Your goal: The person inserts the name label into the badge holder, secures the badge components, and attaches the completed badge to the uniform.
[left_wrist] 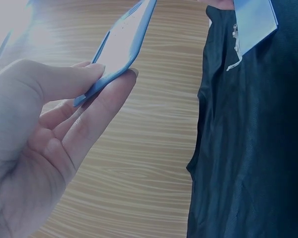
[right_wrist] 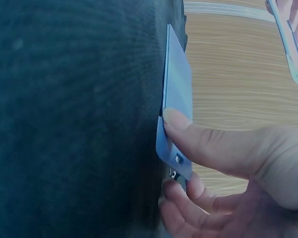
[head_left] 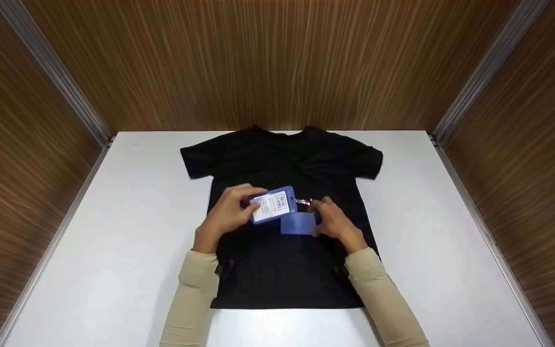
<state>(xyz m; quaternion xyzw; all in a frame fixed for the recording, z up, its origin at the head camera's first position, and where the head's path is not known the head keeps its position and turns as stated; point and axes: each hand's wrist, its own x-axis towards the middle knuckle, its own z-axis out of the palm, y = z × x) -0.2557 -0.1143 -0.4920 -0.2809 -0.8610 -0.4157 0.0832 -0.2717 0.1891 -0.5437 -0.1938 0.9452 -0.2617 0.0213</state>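
My left hand (head_left: 227, 210) pinches a blue badge holder (head_left: 272, 204) between thumb and fingers; a white card with "CARD" print shows in it. Edge-on in the left wrist view, this holder (left_wrist: 121, 42) is tilted up. My right hand (head_left: 333, 221) holds a second, plain blue badge piece (head_left: 298, 223) low over the black T-shirt (head_left: 287, 274). In the right wrist view, the thumb presses on that piece (right_wrist: 179, 82) near its slotted end. A small silvery clip or chain (head_left: 303, 202) lies by the right fingers; its far end is hidden.
The T-shirt lies spread out, collar away from me, on a white table (head_left: 128, 231). Wood-grain panels (head_left: 277, 62) stand at the back and both sides, with metal strips (head_left: 489, 72) along the corners.
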